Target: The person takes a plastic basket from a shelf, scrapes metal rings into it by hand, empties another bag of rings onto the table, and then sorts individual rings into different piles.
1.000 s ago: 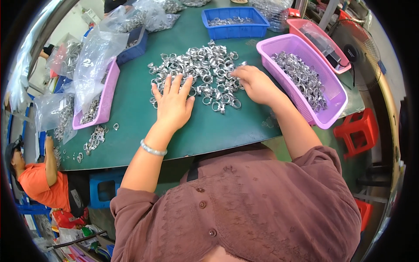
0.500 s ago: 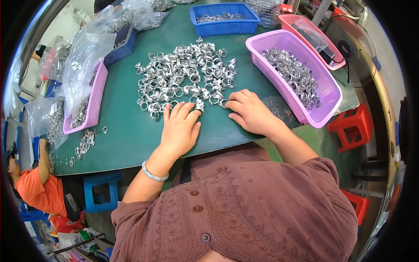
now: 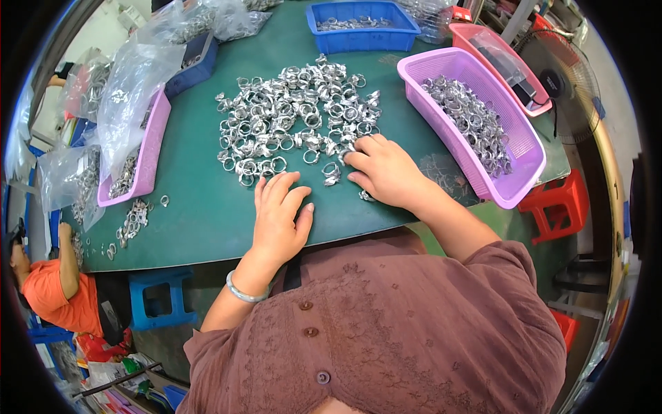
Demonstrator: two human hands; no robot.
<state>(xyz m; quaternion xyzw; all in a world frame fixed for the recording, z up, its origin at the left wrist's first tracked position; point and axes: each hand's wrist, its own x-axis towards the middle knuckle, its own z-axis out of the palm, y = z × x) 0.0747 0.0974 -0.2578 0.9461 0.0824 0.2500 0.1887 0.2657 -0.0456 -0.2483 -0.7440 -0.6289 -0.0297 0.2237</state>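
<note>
The fan hub (image 3: 554, 83) bears a pale marking too small to read. The pile of silvery ring-shaped metal parts (image 3: 272, 117) lies on the green counter (image 3: 196, 152), just beyond both hands. The left hand (image 3: 278, 222) is unclenched, fingers loosely spread near the pile's closest edge. The right hand (image 3: 387, 171) curls at its right corner, fingertips against a few parts; whether it grips any, I cannot tell
</note>
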